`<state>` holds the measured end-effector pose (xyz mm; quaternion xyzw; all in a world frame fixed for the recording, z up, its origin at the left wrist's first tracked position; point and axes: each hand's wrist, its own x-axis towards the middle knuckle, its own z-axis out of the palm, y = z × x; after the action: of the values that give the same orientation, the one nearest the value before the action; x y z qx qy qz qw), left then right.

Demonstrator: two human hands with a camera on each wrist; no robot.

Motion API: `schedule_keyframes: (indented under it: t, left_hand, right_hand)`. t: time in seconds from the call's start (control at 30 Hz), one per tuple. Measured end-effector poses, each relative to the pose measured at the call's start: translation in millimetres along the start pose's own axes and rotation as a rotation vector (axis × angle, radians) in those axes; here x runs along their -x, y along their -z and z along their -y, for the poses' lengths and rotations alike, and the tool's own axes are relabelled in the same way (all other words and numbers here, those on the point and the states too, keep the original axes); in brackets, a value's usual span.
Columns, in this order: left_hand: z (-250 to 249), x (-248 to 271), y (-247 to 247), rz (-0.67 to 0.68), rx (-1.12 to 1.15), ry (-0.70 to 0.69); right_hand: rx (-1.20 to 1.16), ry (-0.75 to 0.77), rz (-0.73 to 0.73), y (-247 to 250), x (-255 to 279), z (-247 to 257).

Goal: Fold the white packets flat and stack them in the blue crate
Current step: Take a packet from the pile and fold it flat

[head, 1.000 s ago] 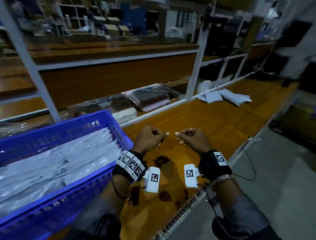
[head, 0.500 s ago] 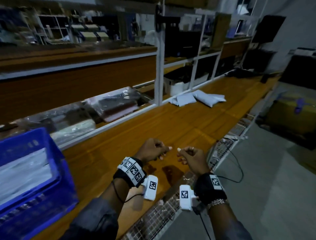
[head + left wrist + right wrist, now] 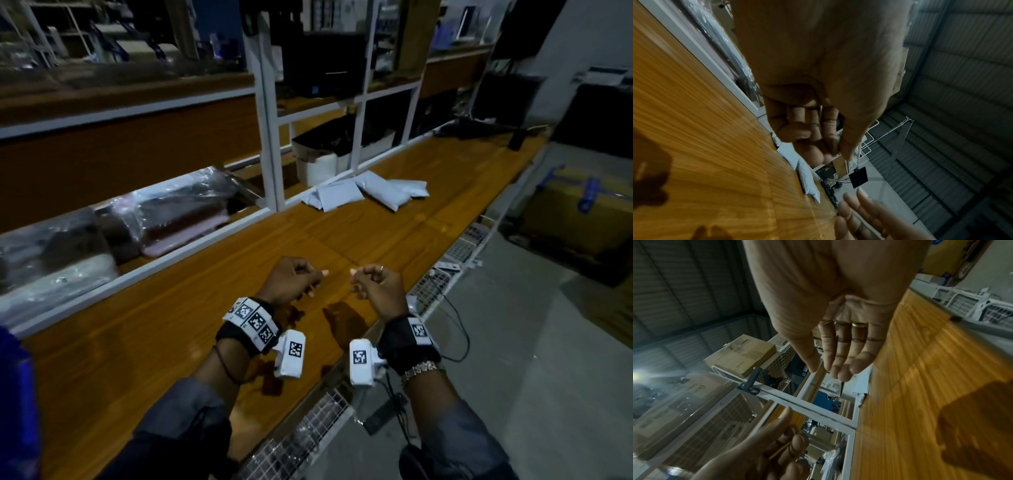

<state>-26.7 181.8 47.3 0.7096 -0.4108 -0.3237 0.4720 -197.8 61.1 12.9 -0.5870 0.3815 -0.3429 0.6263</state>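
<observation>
Several white packets (image 3: 390, 192) lie in a loose heap at the back of the wooden bench (image 3: 144, 342), by the shelf frame, well beyond both hands. They also show small in the left wrist view (image 3: 805, 175). Only a blurred sliver of the blue crate (image 3: 13, 394) shows at the far left edge. My left hand (image 3: 308, 281) hovers over the bench with its fingers curled in and the thumb on the forefinger (image 3: 818, 129), holding nothing. A short gap to its right, my right hand (image 3: 373, 284) hangs with relaxed fingers (image 3: 838, 353), also empty.
Plastic-wrapped bundles (image 3: 178, 209) fill the low shelf behind the bench. A white shelf post (image 3: 270, 137) stands left of the packets, with a white roll (image 3: 318, 164) behind them. A wire mesh tray (image 3: 298, 442) and cables hang along the bench front. A cardboard box (image 3: 575, 212) sits on the floor.
The view has swung to the right, so the blue crate slid out to the left edge and the packets came closer. Both hands keep the same raised, empty pose.
</observation>
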Motion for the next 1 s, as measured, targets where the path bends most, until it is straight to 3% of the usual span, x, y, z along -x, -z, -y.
schedule_keyframes:
  t: [0.27,0.43,0.8,0.9,1.0]
  left_hand:
    - [-16,-131,-5,-0.244,0.024,-0.046]
    - [-14,-197,11,-0.368,-0.01,-0.019]
    - [5,-336,18,-0.351,-0.327,0.062]
    - [18,-374,7,-0.287,-0.395,0.092]
    - [32,-404,-2,-0.32,-0.477,0.098]
  right_hand:
    - [0.121,0.106,0.035,2,-117,43]
    - [0.218,0.098,0.074,-4,-182,59]
    - [0.381,0.08,0.185,-15,-365,38]
    - [0.528,0.01,0.262,-14,-427,23]
    - [0.625,0.033,0.284,-16,-476,8]
